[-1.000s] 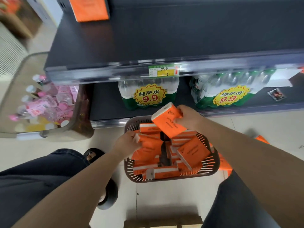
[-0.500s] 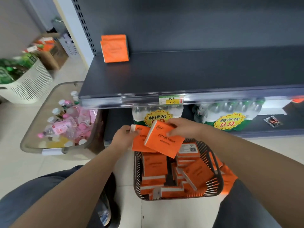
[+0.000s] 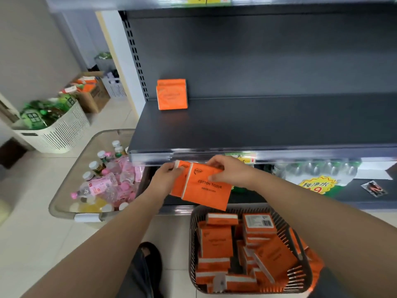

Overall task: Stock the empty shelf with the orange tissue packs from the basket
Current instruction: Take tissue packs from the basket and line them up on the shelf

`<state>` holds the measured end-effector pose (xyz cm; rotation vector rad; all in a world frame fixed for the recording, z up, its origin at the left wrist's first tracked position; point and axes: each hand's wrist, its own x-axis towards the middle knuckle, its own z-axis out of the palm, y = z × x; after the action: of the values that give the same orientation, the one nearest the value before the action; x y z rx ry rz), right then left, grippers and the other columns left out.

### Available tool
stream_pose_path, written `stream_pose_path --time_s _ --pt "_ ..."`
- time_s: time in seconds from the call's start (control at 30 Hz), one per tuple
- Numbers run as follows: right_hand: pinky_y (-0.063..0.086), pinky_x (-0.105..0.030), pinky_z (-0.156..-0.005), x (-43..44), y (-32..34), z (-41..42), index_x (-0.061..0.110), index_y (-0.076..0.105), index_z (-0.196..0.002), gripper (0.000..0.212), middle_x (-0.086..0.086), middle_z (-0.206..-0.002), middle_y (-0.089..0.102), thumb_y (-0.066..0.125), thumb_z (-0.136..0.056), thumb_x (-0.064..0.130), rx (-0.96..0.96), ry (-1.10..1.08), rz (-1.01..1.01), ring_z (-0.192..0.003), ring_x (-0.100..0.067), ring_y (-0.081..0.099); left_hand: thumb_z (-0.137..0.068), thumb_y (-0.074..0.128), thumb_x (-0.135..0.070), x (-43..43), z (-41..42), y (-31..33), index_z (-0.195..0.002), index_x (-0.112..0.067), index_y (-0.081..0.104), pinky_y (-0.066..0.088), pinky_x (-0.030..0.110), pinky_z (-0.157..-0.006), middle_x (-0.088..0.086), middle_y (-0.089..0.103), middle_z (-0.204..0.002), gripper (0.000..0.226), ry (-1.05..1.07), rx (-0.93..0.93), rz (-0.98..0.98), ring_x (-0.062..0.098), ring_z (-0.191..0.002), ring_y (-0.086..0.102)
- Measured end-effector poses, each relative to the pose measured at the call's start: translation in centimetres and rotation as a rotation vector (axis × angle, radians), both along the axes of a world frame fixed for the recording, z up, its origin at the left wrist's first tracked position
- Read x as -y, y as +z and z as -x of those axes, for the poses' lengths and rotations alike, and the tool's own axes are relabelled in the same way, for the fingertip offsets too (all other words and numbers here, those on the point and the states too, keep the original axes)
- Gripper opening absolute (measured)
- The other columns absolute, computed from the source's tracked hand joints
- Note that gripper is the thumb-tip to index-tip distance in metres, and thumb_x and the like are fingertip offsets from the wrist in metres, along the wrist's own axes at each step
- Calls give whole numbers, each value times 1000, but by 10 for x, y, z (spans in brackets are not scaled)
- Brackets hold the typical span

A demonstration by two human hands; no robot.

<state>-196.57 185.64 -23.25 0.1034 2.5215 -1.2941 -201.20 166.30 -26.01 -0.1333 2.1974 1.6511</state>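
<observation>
Two flat rectangular tissue packs in glossy orange wrap with a white edge strip, side by side just below the shelf [image 3: 257, 123] front lip. Left hand [image 3: 168, 176] grip clamped on left pack [image 3: 178, 187], right hand [image 3: 231, 171] on right pack [image 3: 207, 190]. Shelf is dark and matte, with one orange stack [image 3: 171, 94] at back-left and the rest open. Slatted basket [image 3: 192, 244] of packs sits on the floor below. Clear tub [image 3: 64, 201] of bottles to the left.
</observation>
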Motion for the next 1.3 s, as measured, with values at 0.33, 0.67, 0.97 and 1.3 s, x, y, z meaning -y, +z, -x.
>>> stream_pose_path --time_s 0.33,0.67,0.97,1.3 --pt "54 -37 -86 11 35 41 26 57 -108 33 5 -111 60 73 -80 20 -155 -32 12 -99 -13 61 -65 83 -49 18 32 32 -132 -20 46 50 47 -99 5 63 -123 82 -167 -65 -122 23 -109 64" --pt "42 -23 -87 25 44 99 31 50 -117 49 5 -124 46 77 -77 19 -394 -213 90 -112 -9 48 -73 81 -24 19 92 47 -130 -20 49 55 41 -90 1 66 -116 65 -34 -216 -209 19 -103 66" --pt "44 -41 -103 23 31 137 18 53 -126 36 -3 -126 61 59 -92 29 -118 -279 564 -114 -19 57 -48 85 -35 14 153 52 -125 -28 30 54 38 -79 6 60 -116 95 93 -119 -431 24 -101 65" --pt "41 -45 -106 16 22 192 17 50 -128 36 -4 -127 58 57 -94 27 -140 -305 493 -119 -23 54 -63 77 -27 2 207 46 -122 -20 42 53 42 -86 10 61 -124 68 8 -111 -471 25 -109 63"
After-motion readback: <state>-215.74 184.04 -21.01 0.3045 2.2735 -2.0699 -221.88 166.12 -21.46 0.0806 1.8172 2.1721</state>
